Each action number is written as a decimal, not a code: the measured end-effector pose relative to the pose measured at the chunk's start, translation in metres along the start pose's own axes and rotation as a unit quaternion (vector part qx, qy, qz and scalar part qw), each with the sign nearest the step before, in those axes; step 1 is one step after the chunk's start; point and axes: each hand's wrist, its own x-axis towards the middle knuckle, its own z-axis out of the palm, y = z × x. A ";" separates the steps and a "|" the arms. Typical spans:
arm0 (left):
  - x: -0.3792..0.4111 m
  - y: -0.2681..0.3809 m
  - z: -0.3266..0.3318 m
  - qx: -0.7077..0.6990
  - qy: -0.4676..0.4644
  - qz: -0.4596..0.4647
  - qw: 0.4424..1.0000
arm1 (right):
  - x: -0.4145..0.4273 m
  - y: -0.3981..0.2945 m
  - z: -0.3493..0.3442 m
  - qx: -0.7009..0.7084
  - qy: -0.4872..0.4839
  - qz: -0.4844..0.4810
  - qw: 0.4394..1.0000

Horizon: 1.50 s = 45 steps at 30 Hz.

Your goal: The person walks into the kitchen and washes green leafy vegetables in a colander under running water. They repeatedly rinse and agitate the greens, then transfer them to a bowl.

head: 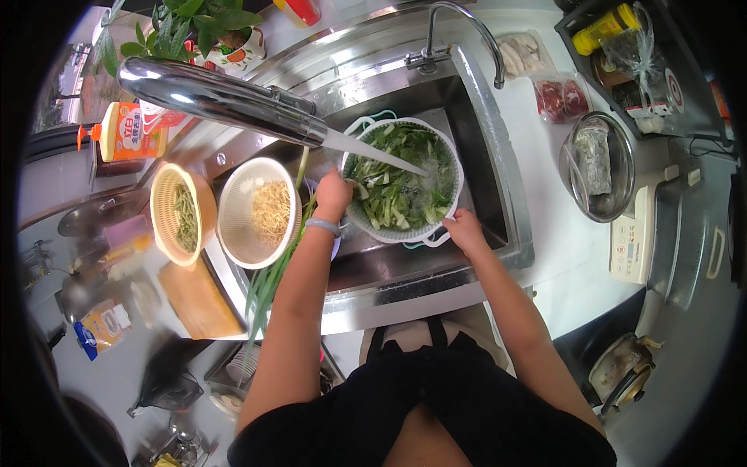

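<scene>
A white plastic colander basin filled with cut leafy greens and water is in the stainless-steel sink. Water runs into it from the chrome faucet. My left hand grips the basin's left side, close to the greens. My right hand grips its lower right rim near a handle. Left of the basin stands a white colander of pale thin strands, perhaps sprouts. Long green stalks, like scallions, lie beside it, partly hidden by my left forearm.
Farther left are a yellow basket of green beans, a wooden cutting board and an orange detergent bottle. On the right counter are packaged meat and a metal bowl. A second faucet arches over the sink's back corner.
</scene>
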 end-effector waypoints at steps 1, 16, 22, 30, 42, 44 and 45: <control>-0.001 -0.003 -0.002 0.003 0.001 -0.011 1.000 | -0.009 -0.014 -0.009 0.001 -0.011 0.004 1.000; -0.097 0.014 -0.097 -0.497 -0.163 -0.040 0.851 | -0.073 -0.099 -0.094 0.125 -0.104 0.035 0.986; -0.147 -0.006 -0.090 -0.640 -0.148 -0.013 0.754 | -0.147 -0.114 -0.112 0.206 -0.085 -0.050 0.974; -0.057 0.008 -0.027 -0.631 -0.129 0.044 0.763 | -0.119 -0.113 -0.114 0.314 -0.207 0.109 0.920; -0.109 0.002 0.091 -0.668 -0.196 -0.377 0.611 | -0.175 -0.144 -0.132 0.291 -0.090 0.050 0.951; -0.108 0.000 0.090 -0.664 -0.207 -0.326 0.640 | -0.181 -0.143 -0.138 0.277 -0.091 0.037 0.956; -0.106 -0.002 0.087 -0.660 -0.211 -0.298 0.656 | -0.183 -0.139 -0.141 0.289 -0.090 0.029 0.953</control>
